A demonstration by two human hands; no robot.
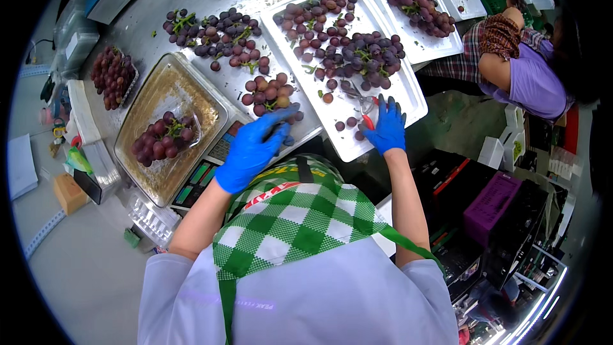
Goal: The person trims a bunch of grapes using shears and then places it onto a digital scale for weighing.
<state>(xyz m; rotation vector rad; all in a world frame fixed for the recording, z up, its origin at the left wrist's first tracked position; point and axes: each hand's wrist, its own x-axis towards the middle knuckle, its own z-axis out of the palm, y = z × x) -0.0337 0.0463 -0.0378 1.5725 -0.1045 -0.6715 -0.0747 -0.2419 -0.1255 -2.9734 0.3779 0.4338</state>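
My left hand [256, 146], in a blue glove with dark fingertips, is over the metal table's near edge. Its fingertips reach the near side of a small reddish grape bunch [268, 92]; its fingers are apart, and I see nothing held. My right hand [389, 127], gloved alike, is spread over the near right part of a white foam tray [330, 129]. Between its thumb and forefinger lie red-handled snips [367, 120], touching the glove, blades pointing away. Beyond them in the tray rests a dark grape bunch [371, 57], with looser grapes [313, 19] to its left.
On the left, a scale's metal pan [165, 67] holds a clear punnet of grapes [165, 139]. More bunches [225, 33] lie on the table. A second foam tray [407, 45] stands at the upper right, near another person [522, 67]. Dark boxes [450, 177] are stacked at right.
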